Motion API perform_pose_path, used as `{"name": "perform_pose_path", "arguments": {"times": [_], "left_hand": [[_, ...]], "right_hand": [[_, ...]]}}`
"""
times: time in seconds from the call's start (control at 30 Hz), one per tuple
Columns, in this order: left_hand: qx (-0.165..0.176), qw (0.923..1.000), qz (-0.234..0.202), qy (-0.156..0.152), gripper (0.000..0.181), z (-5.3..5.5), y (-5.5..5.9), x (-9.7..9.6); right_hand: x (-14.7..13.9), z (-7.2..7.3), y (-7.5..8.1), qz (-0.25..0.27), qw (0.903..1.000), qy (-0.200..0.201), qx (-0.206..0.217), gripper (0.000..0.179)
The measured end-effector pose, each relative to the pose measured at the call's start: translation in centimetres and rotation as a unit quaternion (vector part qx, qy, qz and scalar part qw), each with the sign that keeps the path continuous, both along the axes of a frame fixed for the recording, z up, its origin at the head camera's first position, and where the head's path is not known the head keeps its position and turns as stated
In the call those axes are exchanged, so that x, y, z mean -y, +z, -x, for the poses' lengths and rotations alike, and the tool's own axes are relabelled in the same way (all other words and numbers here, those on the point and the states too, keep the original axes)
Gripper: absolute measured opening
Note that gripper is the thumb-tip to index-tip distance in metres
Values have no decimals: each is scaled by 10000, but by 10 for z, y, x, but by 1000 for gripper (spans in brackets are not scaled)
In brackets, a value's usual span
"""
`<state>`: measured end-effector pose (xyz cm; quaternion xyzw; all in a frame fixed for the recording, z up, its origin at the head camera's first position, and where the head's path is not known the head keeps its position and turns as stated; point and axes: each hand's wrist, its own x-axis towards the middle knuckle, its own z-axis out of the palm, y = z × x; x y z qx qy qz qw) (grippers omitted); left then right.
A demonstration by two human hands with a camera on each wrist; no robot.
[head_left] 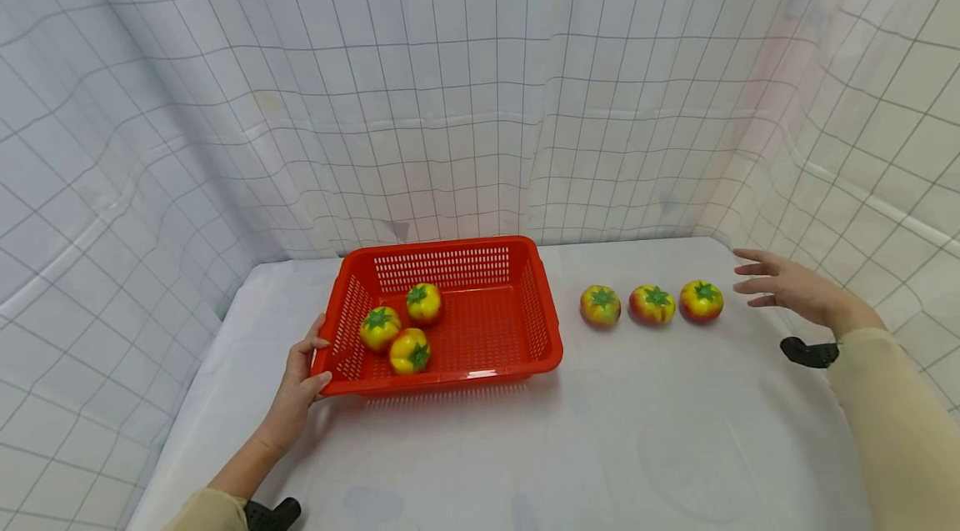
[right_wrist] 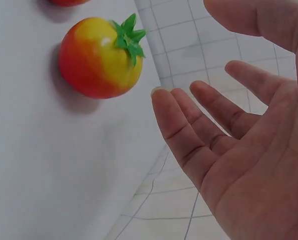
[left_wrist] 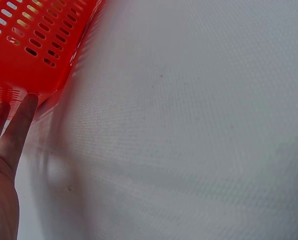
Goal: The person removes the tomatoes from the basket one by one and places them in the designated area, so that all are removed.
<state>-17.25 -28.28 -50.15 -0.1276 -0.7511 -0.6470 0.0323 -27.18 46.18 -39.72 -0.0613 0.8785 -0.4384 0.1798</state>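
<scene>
My right hand (head_left: 802,289) is released: fingers extended, nothing held, just beside the outermost of three glossy, round, red-and-yellow tomato-shaped fruits with green leafy tops (head_left: 652,305). These stand in a row on the white-covered table (head_left: 600,439), right of the rectangular red slotted plastic basket (head_left: 465,377). Three matching fruits (head_left: 380,328) lie at the basket's left end. My left hand (head_left: 294,385) grips that end at the near corner. Caution: a sideways nudge by my right fingertips could roll the outermost fruit into its neighbour. Raising the gripped corner could tilt the basket and shift its contents.
</scene>
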Motion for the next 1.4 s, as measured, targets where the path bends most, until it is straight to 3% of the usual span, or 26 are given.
{"name": "perform_pose_path", "arguments": {"times": [0.2, 0.63, 0.87, 1.4], "left_hand": [[49, 10000, 29, 18, 33, 0, 0, -1], [71, 10000, 41, 32, 32, -1, 2, -1], [72, 10000, 38, 12, 32, -1, 2, -1], [76, 10000, 6, -8, 32, -3, 4, -2]], "right_hand": [[18, 0, 12, -109, 9990, 153, -394, 78], [73, 4, 28, -9, 9947, 631, -815, 69], [105, 7, 33, 224, 9915, 942, -875, 64], [173, 13, 44, 11, 9864, 1456, -756, 57]]}}
